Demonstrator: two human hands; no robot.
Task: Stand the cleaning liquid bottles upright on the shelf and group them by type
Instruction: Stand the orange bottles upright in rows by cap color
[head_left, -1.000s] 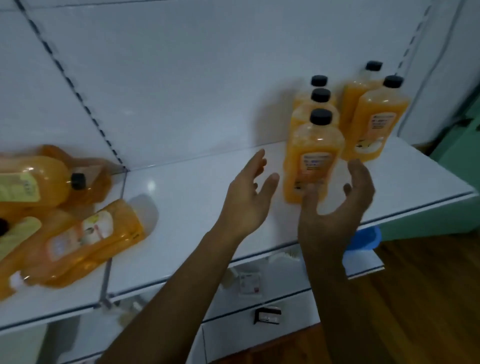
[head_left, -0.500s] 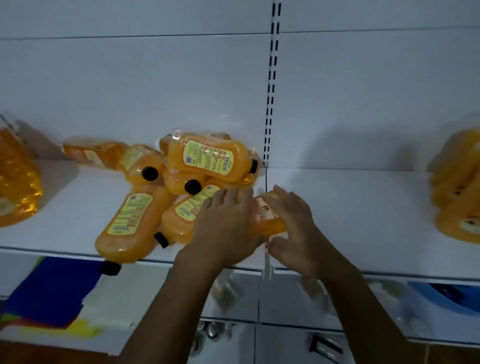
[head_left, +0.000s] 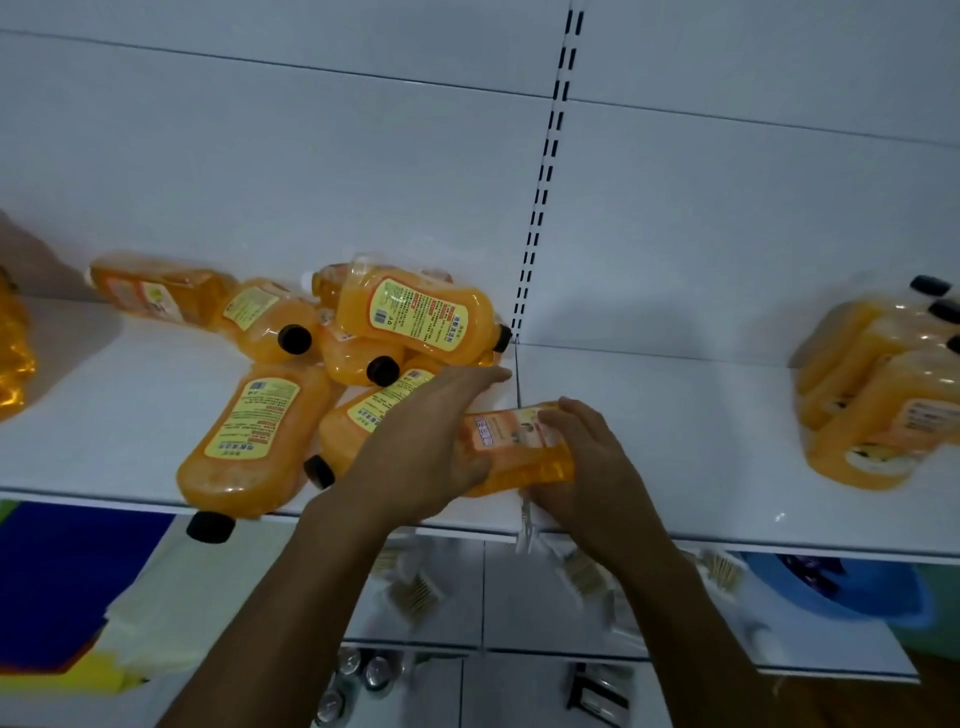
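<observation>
An orange cleaning liquid bottle with a pink-orange label (head_left: 519, 447) lies on its side at the front of the white shelf (head_left: 675, 415). My left hand (head_left: 426, 447) covers its left end and my right hand (head_left: 587, 462) grips its right end. To the left, several orange bottles with yellow labels lie in a heap (head_left: 363, 343); one of them (head_left: 249, 441) hangs over the shelf's front edge with its black cap past the lip. At the far right, several orange bottles with black caps stand upright as a group (head_left: 883, 389).
A slotted upright (head_left: 540, 187) splits the white back panel. An orange plastic packet (head_left: 13, 358) sits at the far left. Below the shelf lie blue and yellow sheets (head_left: 62, 587), small packets, cans and a blue basin (head_left: 831, 587).
My view swung left from the standing group to the heap. Both hands, open a second ago, have closed around the pink-labelled bottle, which has lifted slightly at the shelf's front.
</observation>
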